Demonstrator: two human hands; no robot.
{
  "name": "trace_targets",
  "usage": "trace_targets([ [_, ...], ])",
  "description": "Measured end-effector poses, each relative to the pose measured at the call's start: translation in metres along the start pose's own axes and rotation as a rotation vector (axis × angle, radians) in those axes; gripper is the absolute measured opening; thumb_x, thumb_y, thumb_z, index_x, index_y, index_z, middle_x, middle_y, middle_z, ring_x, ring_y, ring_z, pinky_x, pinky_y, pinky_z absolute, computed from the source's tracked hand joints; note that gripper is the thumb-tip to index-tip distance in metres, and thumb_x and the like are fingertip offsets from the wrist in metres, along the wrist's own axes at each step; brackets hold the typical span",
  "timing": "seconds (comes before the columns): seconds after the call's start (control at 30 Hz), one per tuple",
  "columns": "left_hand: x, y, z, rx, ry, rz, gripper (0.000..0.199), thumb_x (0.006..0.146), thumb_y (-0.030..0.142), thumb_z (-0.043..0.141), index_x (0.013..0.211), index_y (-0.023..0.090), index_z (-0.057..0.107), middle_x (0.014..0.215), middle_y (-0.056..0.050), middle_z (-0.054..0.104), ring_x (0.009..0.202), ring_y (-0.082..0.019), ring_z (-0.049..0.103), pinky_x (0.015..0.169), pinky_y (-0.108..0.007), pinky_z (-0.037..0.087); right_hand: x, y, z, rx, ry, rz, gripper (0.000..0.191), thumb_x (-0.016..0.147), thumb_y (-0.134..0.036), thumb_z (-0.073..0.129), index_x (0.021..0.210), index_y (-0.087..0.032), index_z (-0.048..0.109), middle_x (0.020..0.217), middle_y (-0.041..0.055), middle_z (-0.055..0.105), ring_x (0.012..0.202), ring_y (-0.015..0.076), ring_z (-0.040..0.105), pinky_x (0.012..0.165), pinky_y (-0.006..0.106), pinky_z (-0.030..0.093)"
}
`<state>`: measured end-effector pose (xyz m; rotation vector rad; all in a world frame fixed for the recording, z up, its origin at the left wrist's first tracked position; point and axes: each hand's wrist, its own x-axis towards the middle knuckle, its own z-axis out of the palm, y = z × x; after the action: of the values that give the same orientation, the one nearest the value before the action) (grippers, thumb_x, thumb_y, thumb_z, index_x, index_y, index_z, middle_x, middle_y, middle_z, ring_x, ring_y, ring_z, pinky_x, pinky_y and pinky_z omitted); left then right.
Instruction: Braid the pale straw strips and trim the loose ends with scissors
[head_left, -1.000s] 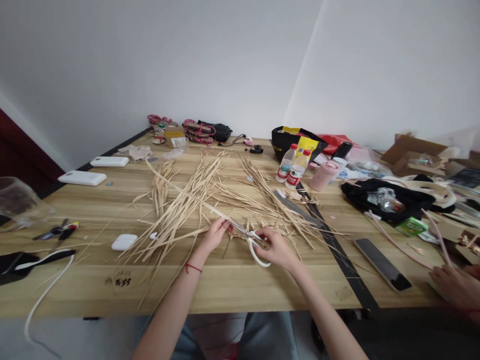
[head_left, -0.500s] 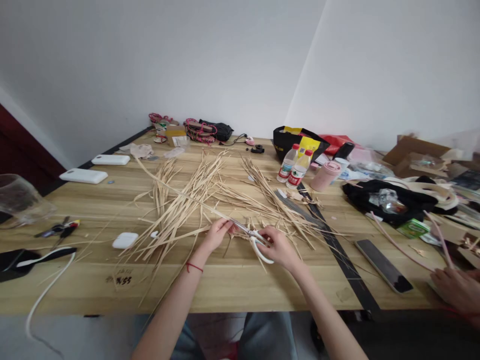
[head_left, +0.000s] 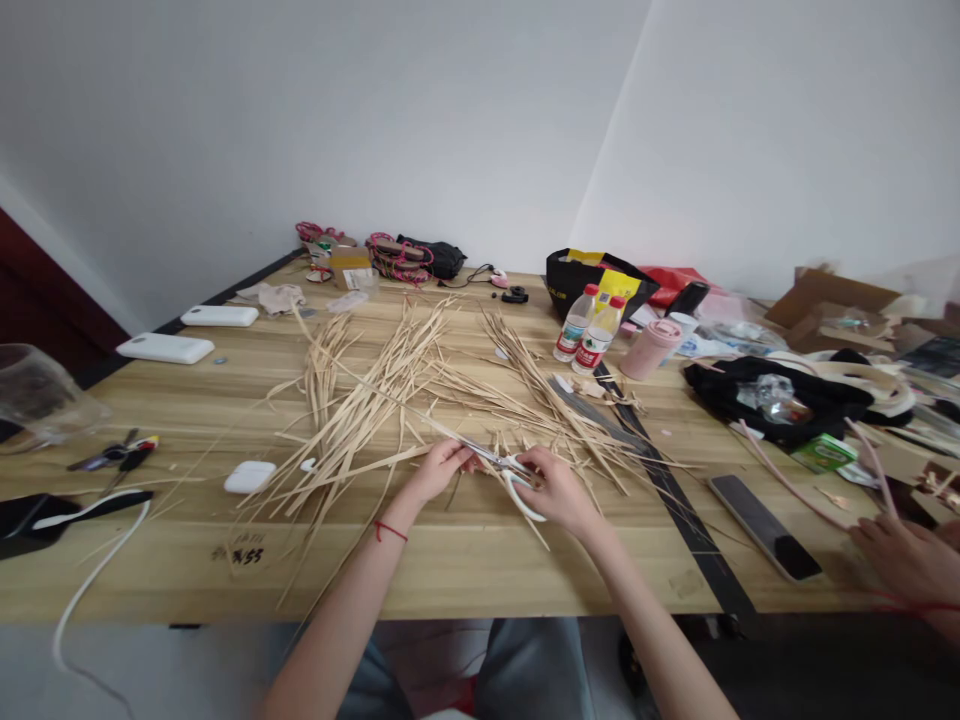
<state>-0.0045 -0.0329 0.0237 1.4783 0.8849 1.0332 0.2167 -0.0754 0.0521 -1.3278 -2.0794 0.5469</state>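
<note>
White-handled scissors (head_left: 523, 498) are in my right hand (head_left: 559, 492), its fingers through and around the handles. The blades point left and reach to the fingertips of my left hand (head_left: 439, 470). A long pale straw-like strip (head_left: 375, 383) is pinched in those fingertips and stretches away up and to the left. The strip's near end, by the blades, is too small to make out. Loose bundles of the same strips (head_left: 390, 370) lie spread over the wooden table (head_left: 465, 570) in front of both hands. Short cut bits lie beneath the scissors.
On the right are two water bottles (head_left: 598, 337), a pink cup (head_left: 651, 349), a phone (head_left: 765, 527) and another person's hand (head_left: 911, 560). On the left lie a white earbud case (head_left: 250, 477), keys (head_left: 120, 453), white power banks (head_left: 166, 347) and a clear plastic container (head_left: 45, 395).
The scissors and both hands stay nearly in place. The strip's far end has shifted slightly right. The other person's hand at right has moved a little left and up.
</note>
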Motion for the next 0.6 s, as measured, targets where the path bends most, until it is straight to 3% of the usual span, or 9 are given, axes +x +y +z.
trace_targets([
  [0.2,0.001,-0.002,-0.005,-0.006,0.006,-0.008,0.023,0.082,0.036,0.055,0.078,0.014,0.060,0.066,0.000,0.060,0.063,-0.013,0.055,0.065,-0.026,0.045,0.000,0.002,0.006,0.024,0.016,0.009,0.020,0.072,-0.022,0.063,0.092,-0.019,0.061,0.086,0.0049,0.062,0.075,0.0176,0.059,0.067,0.027,0.045],
  [0.33,0.002,-0.001,-0.013,-0.076,0.099,0.005,0.027,0.079,0.039,0.060,0.089,0.014,0.059,0.073,-0.001,0.063,0.064,-0.012,0.056,0.065,-0.026,0.047,-0.001,0.002,0.007,0.038,0.019,0.024,0.019,0.072,-0.023,0.062,0.090,-0.019,0.061,0.084,0.0044,0.062,0.074,0.0173,0.059,0.066,0.027,0.045],
  [0.43,0.002,-0.001,-0.017,-0.073,0.164,0.015,0.027,0.078,0.040,0.060,0.084,0.014,0.059,0.073,-0.003,0.064,0.063,-0.012,0.056,0.065,-0.026,0.047,-0.002,0.001,0.004,0.024,0.012,0.030,0.018,0.072,-0.023,0.062,0.090,-0.019,0.061,0.084,0.0042,0.063,0.074,0.0174,0.060,0.067,0.027,0.046],
  [0.6,0.003,0.000,-0.013,-0.070,0.155,0.026,0.029,0.076,0.042,0.062,0.080,0.013,0.060,0.071,-0.003,0.065,0.060,-0.011,0.055,0.061,-0.025,0.048,-0.003,0.000,0.003,-0.026,0.015,0.023,0.023,0.072,-0.024,0.063,0.095,-0.020,0.060,0.089,0.0058,0.063,0.077,0.0185,0.060,0.070,0.028,0.046],
])
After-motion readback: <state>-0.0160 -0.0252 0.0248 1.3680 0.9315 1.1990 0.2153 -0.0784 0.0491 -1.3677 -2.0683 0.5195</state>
